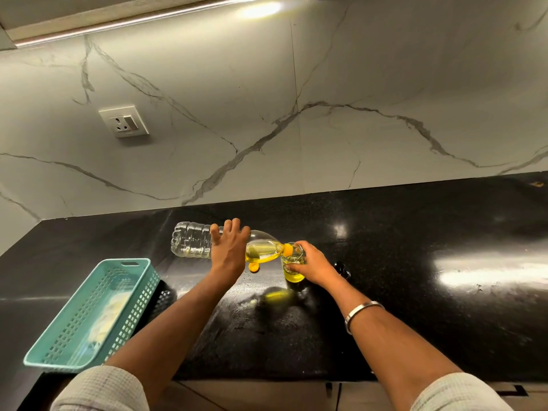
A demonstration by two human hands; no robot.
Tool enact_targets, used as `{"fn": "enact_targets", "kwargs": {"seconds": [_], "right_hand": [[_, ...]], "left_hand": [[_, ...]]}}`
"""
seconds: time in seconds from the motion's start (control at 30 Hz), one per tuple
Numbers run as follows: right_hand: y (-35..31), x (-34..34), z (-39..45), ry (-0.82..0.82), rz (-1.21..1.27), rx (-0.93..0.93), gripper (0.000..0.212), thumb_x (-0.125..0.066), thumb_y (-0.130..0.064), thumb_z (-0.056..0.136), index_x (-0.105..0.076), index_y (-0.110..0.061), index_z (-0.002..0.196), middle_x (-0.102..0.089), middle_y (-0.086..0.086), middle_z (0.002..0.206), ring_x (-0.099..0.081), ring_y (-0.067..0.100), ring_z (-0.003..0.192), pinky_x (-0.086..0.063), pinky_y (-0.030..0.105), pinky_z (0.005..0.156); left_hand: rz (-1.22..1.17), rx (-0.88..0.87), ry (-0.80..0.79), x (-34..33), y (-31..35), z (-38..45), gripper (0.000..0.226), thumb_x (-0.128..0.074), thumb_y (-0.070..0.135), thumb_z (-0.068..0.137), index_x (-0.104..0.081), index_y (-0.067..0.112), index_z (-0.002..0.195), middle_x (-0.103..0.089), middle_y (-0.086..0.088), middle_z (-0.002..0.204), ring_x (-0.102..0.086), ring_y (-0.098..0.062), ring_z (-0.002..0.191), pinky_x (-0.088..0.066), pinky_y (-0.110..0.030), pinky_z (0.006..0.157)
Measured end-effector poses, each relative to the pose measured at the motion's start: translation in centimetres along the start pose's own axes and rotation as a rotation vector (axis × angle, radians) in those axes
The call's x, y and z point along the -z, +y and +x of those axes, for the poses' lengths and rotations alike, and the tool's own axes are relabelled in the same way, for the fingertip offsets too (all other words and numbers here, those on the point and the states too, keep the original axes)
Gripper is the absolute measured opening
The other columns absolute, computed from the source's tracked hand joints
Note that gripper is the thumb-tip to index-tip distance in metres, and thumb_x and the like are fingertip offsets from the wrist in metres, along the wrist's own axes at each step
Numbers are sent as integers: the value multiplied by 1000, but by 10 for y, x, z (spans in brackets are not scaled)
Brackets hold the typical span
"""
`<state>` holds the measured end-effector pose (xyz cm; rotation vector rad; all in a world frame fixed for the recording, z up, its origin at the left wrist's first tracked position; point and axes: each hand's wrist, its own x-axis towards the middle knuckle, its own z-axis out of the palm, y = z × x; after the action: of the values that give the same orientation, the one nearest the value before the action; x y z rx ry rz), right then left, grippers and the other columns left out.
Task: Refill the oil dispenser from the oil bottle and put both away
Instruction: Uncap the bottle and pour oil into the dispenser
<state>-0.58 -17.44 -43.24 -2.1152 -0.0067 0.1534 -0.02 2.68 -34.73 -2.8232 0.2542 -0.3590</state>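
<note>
A clear plastic oil bottle [192, 243] lies nearly level above the black counter, yellow oil pooled at its neck. My left hand [229, 250] grips its middle. The bottle's orange mouth [287, 248] meets the open top of a small glass oil dispenser [293, 272] that stands on the counter, partly filled with yellow oil. My right hand [311, 264] grips the dispenser from the right side. An orange cap [253, 266] shows just below my left hand; whether it lies on the counter or hangs from my hand I cannot tell.
A teal perforated plastic basket [74, 355] with something pale inside sits at the counter's front left. A small dark object [342, 269] lies just right of the dispenser. The marble wall behind carries a socket [124, 121]. The black counter [415, 292] stretches to the right.
</note>
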Motion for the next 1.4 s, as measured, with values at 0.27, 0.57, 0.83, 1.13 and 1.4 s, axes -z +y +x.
{"fn": "enact_targets", "kwargs": {"seconds": [0.27, 0.57, 0.83, 1.13, 1.4], "right_hand": [[-1, 0, 0, -2, -14, -6, 58, -79, -21, 77, -50, -18, 127, -58, 5, 125, -58, 19, 112, -48, 35, 98], [-1, 0, 0, -2, -8, -5, 57, -79, -21, 77, -50, -19, 127, -58, 6, 126, -58, 20, 113, -48, 37, 99], [-1, 0, 0, 5, -10, 11, 60, -79, -20, 76, -50, -16, 128, -57, 7, 126, -57, 20, 114, -47, 38, 100], [0, 0, 0, 4, -1, 8, 58, -79, -20, 77, -51, -18, 127, -58, 6, 126, -58, 20, 114, -47, 38, 100], [1, -1, 1, 5, -2, 5, 59, -80, -20, 76, -50, -19, 127, -57, 6, 126, -58, 19, 112, -48, 34, 98]], "left_hand": [[-6, -1, 1, 1, 0, 0, 51, -60, 6, 83, -48, 28, 127, -39, -1, 130, -36, -21, 126, -23, -39, 103], [-9, -4, 2, 0, 0, 0, 51, -60, 6, 83, -47, 28, 127, -39, -2, 131, -35, -21, 127, -22, -39, 104], [-12, 3, 4, -1, 0, 0, 50, -60, 2, 81, -50, 27, 123, -40, -2, 128, -37, -22, 124, -21, -40, 99], [-2, 1, 6, -2, 0, 1, 51, -59, 3, 81, -49, 27, 125, -39, -2, 130, -36, -22, 126, -22, -40, 101], [-17, 1, 4, -3, 0, 1, 48, -60, 5, 83, -49, 27, 125, -39, -3, 131, -35, -22, 126, -20, -41, 101]]}}
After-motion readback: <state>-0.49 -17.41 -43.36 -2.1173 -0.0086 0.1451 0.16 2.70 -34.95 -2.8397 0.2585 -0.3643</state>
